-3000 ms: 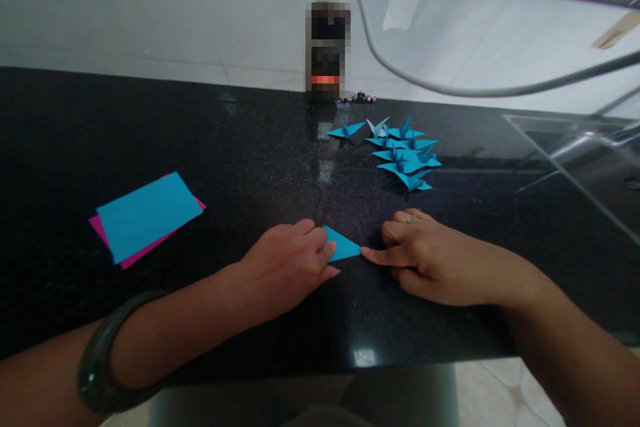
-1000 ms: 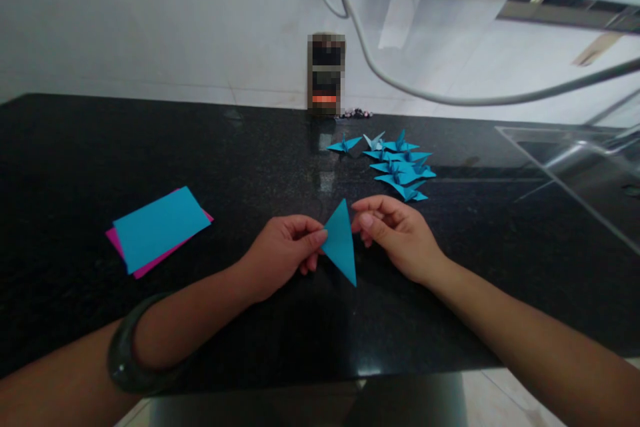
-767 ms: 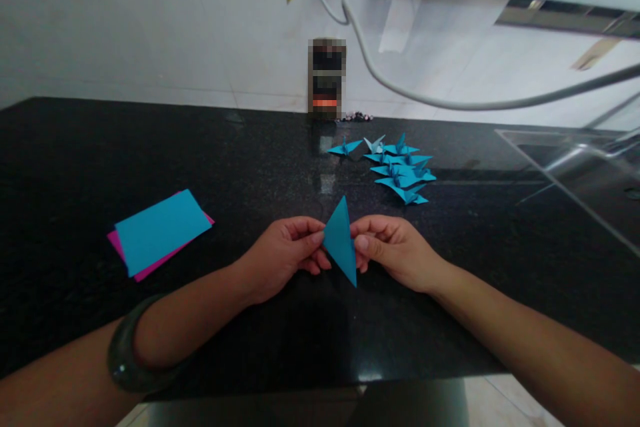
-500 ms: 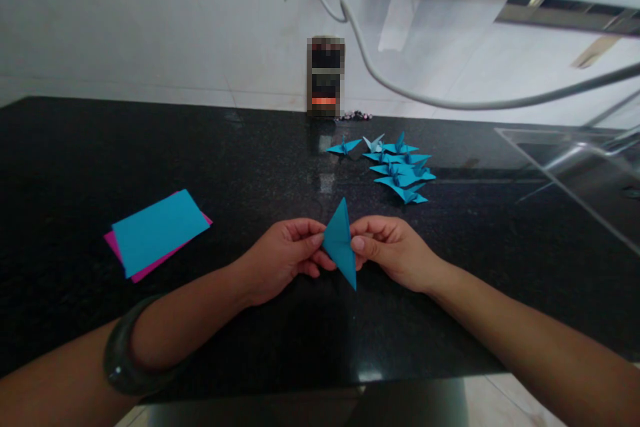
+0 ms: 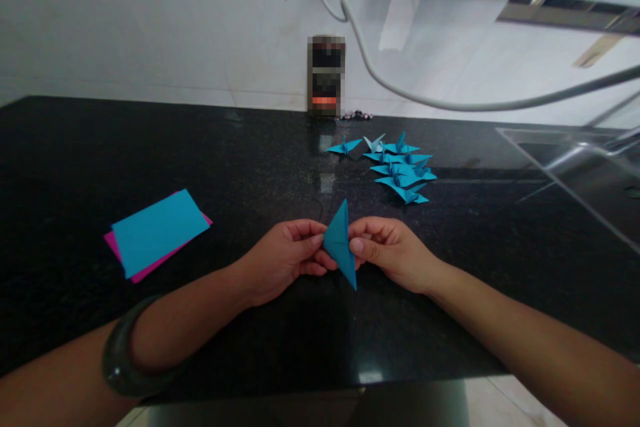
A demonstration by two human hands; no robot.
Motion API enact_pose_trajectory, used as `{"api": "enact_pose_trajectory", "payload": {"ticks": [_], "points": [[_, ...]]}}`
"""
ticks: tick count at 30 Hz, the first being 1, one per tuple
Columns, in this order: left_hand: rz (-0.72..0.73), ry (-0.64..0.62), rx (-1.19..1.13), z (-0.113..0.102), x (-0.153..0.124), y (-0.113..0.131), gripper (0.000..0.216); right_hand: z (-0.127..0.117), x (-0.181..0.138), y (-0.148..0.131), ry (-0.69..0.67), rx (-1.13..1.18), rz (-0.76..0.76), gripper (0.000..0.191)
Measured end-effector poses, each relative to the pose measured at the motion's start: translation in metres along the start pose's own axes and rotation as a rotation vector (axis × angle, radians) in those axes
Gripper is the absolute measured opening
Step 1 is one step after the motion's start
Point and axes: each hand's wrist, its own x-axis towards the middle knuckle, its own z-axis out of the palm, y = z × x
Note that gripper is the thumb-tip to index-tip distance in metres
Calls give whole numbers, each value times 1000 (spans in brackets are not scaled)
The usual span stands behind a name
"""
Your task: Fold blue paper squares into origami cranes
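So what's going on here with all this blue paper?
A person's left hand and right hand are both pinching a folded blue paper triangle. Farther back on the dark counter sit some folded paper birds. Over to the left, blue paper lies on top of pink paper.

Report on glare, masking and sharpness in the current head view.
Head view: a bright glare patch lies on the black counter near its front edge; same head view: coarse pixel blocks mask an upright object by the wall; head view again: the folded blue paper's outline reads clearly, the paper cranes' fine folds less so.
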Motion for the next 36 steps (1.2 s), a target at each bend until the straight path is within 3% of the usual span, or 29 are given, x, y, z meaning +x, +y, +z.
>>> {"api": "enact_pose_trajectory", "payload": {"ticks": [18, 23, 27, 30, 36], "points": [[18, 12, -35, -1, 2, 0, 18, -1, 0, 0, -1, -45, -37, 22], [63, 39, 28, -2, 1, -2, 12, 0, 2, 3, 40, -191, -132, 19], [56, -28, 121, 1, -2, -6, 17, 1, 2, 5, 132, -349, -139, 26], [41, -80, 148, 6, -5, -9, 24, 3, 1, 4, 189, -513, -169, 20], [56, -65, 35, 9, -3, -10, 22, 2, -3, 2, 268, -813, -423, 17]]}}
